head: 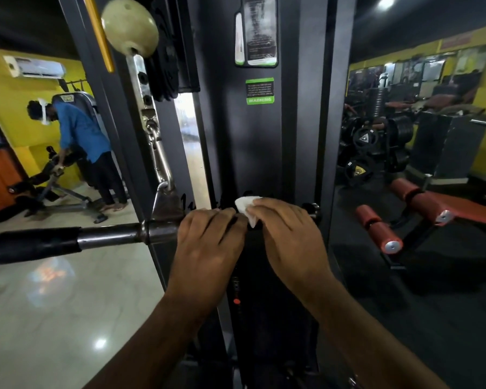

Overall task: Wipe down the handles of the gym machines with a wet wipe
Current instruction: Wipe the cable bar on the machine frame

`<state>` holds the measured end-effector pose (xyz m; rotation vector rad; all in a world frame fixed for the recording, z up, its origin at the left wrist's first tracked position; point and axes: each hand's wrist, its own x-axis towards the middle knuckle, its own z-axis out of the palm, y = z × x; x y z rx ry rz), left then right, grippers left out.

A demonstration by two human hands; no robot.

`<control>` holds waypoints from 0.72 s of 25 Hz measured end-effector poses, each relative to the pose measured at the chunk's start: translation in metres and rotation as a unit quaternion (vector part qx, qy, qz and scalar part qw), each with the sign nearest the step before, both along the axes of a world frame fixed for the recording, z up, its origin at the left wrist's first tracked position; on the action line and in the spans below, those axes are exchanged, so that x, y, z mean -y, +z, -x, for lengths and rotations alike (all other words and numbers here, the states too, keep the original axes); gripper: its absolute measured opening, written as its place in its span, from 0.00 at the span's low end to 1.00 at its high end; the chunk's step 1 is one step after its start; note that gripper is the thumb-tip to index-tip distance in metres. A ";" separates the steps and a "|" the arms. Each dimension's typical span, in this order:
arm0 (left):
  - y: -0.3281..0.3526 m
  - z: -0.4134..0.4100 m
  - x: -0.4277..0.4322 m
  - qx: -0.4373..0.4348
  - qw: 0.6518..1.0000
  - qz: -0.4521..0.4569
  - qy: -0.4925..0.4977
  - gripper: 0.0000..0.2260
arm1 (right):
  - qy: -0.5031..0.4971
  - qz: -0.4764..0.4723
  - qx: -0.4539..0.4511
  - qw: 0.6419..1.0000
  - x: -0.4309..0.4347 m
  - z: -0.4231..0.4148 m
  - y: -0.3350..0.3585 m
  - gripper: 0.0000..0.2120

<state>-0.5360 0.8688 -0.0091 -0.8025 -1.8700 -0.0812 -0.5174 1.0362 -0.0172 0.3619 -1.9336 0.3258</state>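
A straight metal pull bar (110, 234) with black grips hangs by a chain and clip (159, 153) in front of a dark cable machine column (261, 136). My left hand (208, 245) grips the bar just right of its middle bracket. My right hand (289, 234) lies over the bar's right grip and holds a white wet wipe (246, 206) against it; the wipe sticks out between the two hands. The bar's right end cap (314, 209) shows past my right hand. The left black grip (28, 245) runs out of view at the left.
A person in a blue shirt (82, 130) bends over a machine at the back left on the shiny tiled floor (54, 304). An orange padded bench (421, 209) and weight plates (371, 141) stand to the right. A pale ball stopper (129, 26) hangs above the chain.
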 end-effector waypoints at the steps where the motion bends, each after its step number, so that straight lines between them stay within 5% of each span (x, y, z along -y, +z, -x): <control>1: -0.001 0.001 0.002 0.001 1.000 0.004 0.001 0.14 | -0.004 -0.014 0.007 1.000 -0.006 0.002 0.001 0.17; 5: -0.004 0.006 0.009 -0.007 1.000 0.018 0.004 0.13 | -0.015 -0.025 0.038 0.999 -0.015 0.007 -0.007 0.17; 12: -0.005 0.010 0.004 -0.022 1.000 -0.004 -0.008 0.11 | -0.054 0.111 0.139 0.983 -0.042 0.002 -0.030 0.17; 18: -0.006 0.017 0.001 -0.015 1.000 -0.006 0.005 0.11 | -0.076 0.355 0.229 0.903 -0.033 -0.008 -0.056 0.08</control>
